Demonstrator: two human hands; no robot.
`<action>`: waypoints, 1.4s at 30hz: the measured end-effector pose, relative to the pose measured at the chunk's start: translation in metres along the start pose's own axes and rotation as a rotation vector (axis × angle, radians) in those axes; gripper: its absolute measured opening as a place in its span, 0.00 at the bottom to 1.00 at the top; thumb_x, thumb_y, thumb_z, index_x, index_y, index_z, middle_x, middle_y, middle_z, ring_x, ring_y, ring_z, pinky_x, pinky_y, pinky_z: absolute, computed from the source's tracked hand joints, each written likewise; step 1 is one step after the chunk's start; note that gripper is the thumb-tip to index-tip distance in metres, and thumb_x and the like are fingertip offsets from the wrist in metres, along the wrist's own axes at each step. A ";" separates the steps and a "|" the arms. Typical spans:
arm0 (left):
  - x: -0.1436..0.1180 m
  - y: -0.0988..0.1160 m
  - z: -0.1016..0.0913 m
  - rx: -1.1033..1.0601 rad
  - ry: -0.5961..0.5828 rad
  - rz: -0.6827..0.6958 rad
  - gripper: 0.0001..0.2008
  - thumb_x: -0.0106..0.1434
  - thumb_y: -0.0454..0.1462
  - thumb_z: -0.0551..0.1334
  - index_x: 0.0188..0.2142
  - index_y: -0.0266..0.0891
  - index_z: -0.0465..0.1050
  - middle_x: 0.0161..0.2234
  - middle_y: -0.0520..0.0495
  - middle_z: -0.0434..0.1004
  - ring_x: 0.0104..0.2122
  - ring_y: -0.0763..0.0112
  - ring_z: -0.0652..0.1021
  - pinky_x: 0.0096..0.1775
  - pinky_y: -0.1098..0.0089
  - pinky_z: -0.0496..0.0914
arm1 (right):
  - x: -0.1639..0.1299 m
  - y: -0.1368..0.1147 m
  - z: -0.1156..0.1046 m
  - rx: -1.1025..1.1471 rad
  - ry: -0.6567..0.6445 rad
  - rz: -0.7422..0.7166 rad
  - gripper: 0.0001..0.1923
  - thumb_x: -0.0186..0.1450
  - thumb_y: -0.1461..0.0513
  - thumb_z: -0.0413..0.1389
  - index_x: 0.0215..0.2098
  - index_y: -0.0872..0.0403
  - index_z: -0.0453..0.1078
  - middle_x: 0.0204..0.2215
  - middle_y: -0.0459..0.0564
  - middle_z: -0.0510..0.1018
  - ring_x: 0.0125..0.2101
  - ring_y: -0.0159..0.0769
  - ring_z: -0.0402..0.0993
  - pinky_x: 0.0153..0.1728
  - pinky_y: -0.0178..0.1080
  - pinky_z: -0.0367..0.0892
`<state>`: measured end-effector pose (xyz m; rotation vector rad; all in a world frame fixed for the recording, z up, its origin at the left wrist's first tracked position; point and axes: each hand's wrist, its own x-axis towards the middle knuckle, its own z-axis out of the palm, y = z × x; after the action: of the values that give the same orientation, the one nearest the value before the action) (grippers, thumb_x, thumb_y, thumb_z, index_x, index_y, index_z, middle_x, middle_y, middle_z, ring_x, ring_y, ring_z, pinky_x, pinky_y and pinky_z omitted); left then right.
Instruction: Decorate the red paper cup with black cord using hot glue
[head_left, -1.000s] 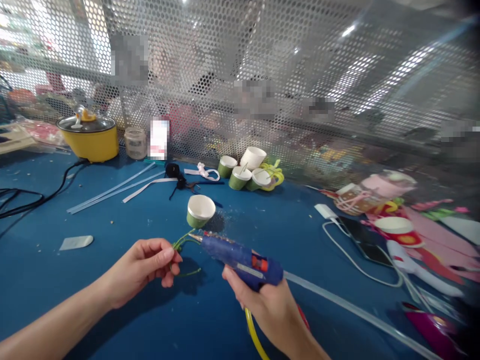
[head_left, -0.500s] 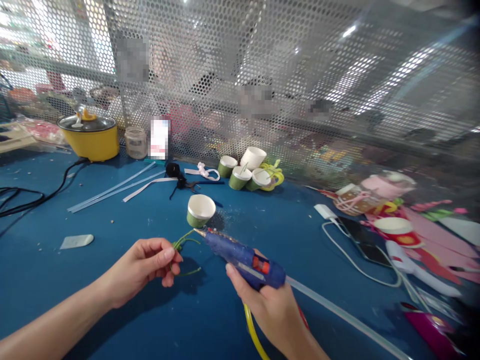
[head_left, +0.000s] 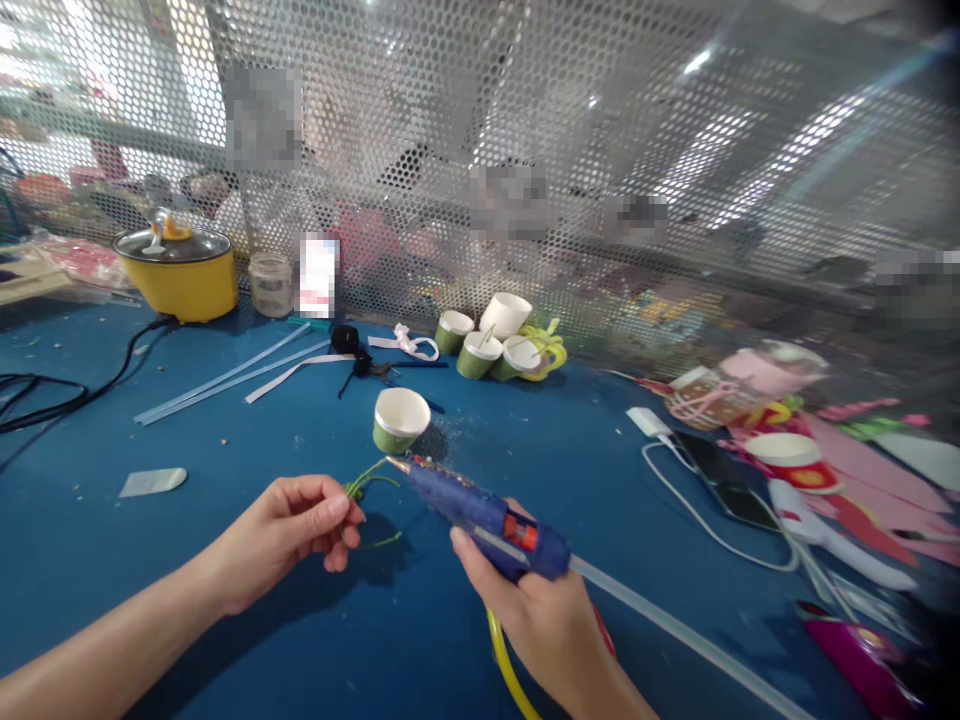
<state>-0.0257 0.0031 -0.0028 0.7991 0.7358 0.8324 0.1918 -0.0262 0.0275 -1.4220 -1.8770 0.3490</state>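
A blue worktop point(head_left: 225, 620) runs up to a wall of perforated metal mesh point(head_left: 525, 120), behind which blurred shapes of other workplaces show. On the worktop, the person's left hand point(head_left: 281, 535) pinches a thin green wire stem point(head_left: 365, 482) between thumb and fingertips; the fingers are closed on it, and its loose loops curl out to the right of the hand, just above the surface. The right hand point(head_left: 544, 615) is wrapped firmly around the grip of a blue hot glue gun with a red trigger point(head_left: 480, 510). The gun's metal nozzle points up and to the left, its tip touching or just beside the upper end of the wire stem. A clear glue stick point(head_left: 675, 630) juts from the back of the gun toward the lower right, and a yellow cord point(head_left: 506, 670) drops from below the right hand.

Just beyond the nozzle stands a single small green paper cup with a white inside point(head_left: 400, 420), tilted slightly. Farther back, near the mesh, sits a cluster of similar green and white cups point(head_left: 491, 345) beside yellow loops. At the far left a yellow pot with a glass lid point(head_left: 178, 272) rests with a black cable point(head_left: 75, 395) trailing from it, next to a small glass jar point(head_left: 271, 285). Long clear strips point(head_left: 225, 378) lie across the worktop. To the right are a black phone with a white charging cable point(head_left: 720, 480) and pink paper pieces point(head_left: 877, 480).
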 end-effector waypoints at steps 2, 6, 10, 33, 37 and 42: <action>0.000 0.000 0.000 0.002 -0.003 0.000 0.12 0.53 0.42 0.63 0.25 0.33 0.72 0.22 0.49 0.73 0.19 0.78 0.71 0.24 0.75 0.64 | 0.000 0.000 0.000 0.000 -0.013 -0.012 0.09 0.59 0.60 0.50 0.27 0.54 0.69 0.17 0.45 0.72 0.18 0.33 0.70 0.21 0.31 0.68; 0.001 -0.001 0.000 -0.002 -0.007 0.001 0.11 0.53 0.41 0.63 0.26 0.33 0.72 0.22 0.49 0.73 0.19 0.78 0.71 0.25 0.75 0.64 | 0.002 -0.008 -0.003 -0.025 -0.028 -0.053 0.11 0.60 0.60 0.48 0.26 0.53 0.70 0.17 0.47 0.73 0.19 0.33 0.71 0.21 0.31 0.68; 0.001 -0.001 0.000 -0.003 -0.008 0.010 0.11 0.53 0.41 0.63 0.26 0.33 0.72 0.22 0.49 0.73 0.20 0.78 0.71 0.25 0.75 0.64 | 0.004 -0.012 -0.005 -0.083 -0.004 -0.094 0.12 0.61 0.60 0.48 0.25 0.53 0.71 0.18 0.48 0.73 0.19 0.34 0.71 0.21 0.31 0.68; 0.000 -0.003 -0.001 0.016 -0.010 0.018 0.10 0.53 0.41 0.63 0.25 0.33 0.72 0.22 0.49 0.73 0.20 0.77 0.71 0.25 0.75 0.64 | 0.005 -0.010 -0.006 -0.166 0.043 -0.156 0.15 0.62 0.60 0.46 0.25 0.54 0.71 0.18 0.50 0.74 0.19 0.34 0.72 0.22 0.31 0.70; 0.000 -0.003 -0.002 0.017 -0.007 0.017 0.11 0.53 0.41 0.63 0.25 0.33 0.72 0.22 0.49 0.73 0.20 0.78 0.71 0.25 0.75 0.64 | 0.005 -0.009 -0.007 -0.100 -0.032 -0.124 0.12 0.61 0.62 0.47 0.26 0.54 0.71 0.16 0.47 0.72 0.16 0.31 0.69 0.19 0.29 0.68; 0.000 -0.002 0.000 0.016 -0.003 0.008 0.11 0.53 0.41 0.63 0.25 0.33 0.72 0.22 0.49 0.73 0.20 0.77 0.71 0.25 0.75 0.64 | 0.002 -0.008 -0.003 -0.096 0.006 -0.108 0.12 0.61 0.61 0.47 0.26 0.54 0.70 0.18 0.48 0.73 0.19 0.32 0.71 0.21 0.29 0.68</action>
<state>-0.0249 0.0019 -0.0042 0.8181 0.7383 0.8335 0.1879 -0.0284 0.0355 -1.3755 -1.9798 0.2036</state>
